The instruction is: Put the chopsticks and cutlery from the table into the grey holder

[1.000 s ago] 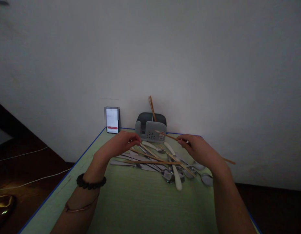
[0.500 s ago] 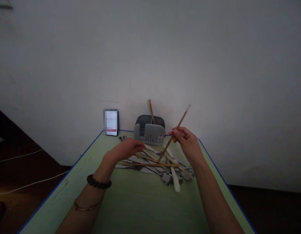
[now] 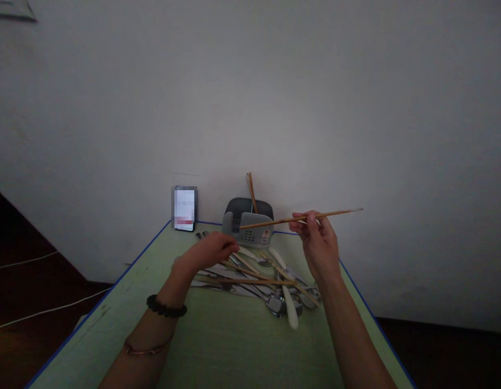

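The right hand (image 3: 319, 243) has its thumb and fingers clamped on a chopstick (image 3: 270, 222), raised near the back of the table (image 3: 250, 354). Half a second ago that chopstick slanted steeply, low end over the cutlery; now it lies nearly level, one end in front of the grey holder (image 3: 256, 239), the other beyond the fingers to the right, against the wall (image 3: 315, 119). The left hand (image 3: 213, 251) stays over the left part of the pile, thumb and fingers close together; whether they pinch anything, I cannot tell. The two standing chopsticks (image 3: 252, 192) remain in the holder's rear section, leaning slightly left.

Blue trim (image 3: 390, 351) marks the table's edges. The back edge runs close to the wall, with the holder beside it and a phone (image 3: 185, 208) propped upright near the back left corner. The right hand is by the back right corner, its forearm inside the right edge. Loose chopsticks (image 3: 254, 281), metal spoons (image 3: 275, 305), knives and forks lie crossed between the forearms, close in front of the holder. A pale handle (image 3: 291, 308) sticks out toward the person, where green tabletop stretches between the arms. Above the holder, the space between the hands opens onto the wall.
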`<state>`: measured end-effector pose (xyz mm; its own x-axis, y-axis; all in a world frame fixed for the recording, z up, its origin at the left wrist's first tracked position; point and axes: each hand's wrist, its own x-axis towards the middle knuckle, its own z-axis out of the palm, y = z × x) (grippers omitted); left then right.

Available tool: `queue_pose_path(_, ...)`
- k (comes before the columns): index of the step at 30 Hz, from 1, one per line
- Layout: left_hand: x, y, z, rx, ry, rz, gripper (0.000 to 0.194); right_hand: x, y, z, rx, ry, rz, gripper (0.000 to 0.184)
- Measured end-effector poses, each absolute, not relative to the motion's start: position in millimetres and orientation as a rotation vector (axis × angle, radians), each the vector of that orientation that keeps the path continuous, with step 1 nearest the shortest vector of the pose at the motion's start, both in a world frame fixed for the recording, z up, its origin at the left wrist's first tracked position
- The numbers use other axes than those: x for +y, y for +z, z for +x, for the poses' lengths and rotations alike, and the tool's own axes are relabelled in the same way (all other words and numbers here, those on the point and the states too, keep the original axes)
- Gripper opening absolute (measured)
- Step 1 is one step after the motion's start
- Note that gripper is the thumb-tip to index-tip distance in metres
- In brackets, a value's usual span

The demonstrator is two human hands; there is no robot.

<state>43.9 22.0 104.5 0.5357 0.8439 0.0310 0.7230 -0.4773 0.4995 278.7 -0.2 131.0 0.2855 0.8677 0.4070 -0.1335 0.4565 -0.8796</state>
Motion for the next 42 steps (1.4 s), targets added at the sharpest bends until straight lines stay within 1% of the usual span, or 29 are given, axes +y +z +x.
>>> queue_pose_path(5,22.2,100.3,48.2,1.32,0.253,2.276,0.054,6.4,137.8,277.5,-0.996,0.533,-0.793,0.024)
queue_pose_path(7,21.6,100.1,49.3,1.353,0.237,2.325,0.052,10.2,141.9,274.5,-1.029,0.38,-0.817,0.024)
queue_pose_path(9,22.6,99.2,49.6,1.364,0.241,2.387,0.046,16.0,147.3,271.9,-1.117,0.238,-0.895,0.024)
queue_pose_path(11,25.0,96.3,49.3,1.331,0.255,2.398,0.04,26.1,152.2,270.4,-1.275,0.167,-1.006,0.026)
queue_pose_path(16,30.9,83.1,49.5,1.263,0.202,2.335,0.032,68.3,153.5,267.6,-1.692,0.145,-1.234,0.025)
queue_pose_path(19,30.8,78.4,52.2,1.242,0.112,2.321,0.031,91.0,150.3,262.7,-1.905,0.09,-1.448,0.024)
queue_pose_path(22,29.2,78.4,55.4,1.274,0.065,2.293,0.031,104.4,146.6,257.2,-2.078,0.039,-1.628,0.02)
queue_pose_path(26,27.6,80.9,57.2,1.276,0.031,2.29,0.031,111.8,140.2,254.9,-2.142,0.038,-1.735,0.017)
queue_pose_path(33,27.9,81.7,57.9,1.299,0.0,2.294,0.029,108.2,133.5,259.2,-2.191,0.001,-1.796,0.031)
queue_pose_path(42,28.7,78.6,57.6,1.281,-0.009,2.323,0.028,111.8,145.2,249.2,-2.211,-0.096,-1.795,0.031)
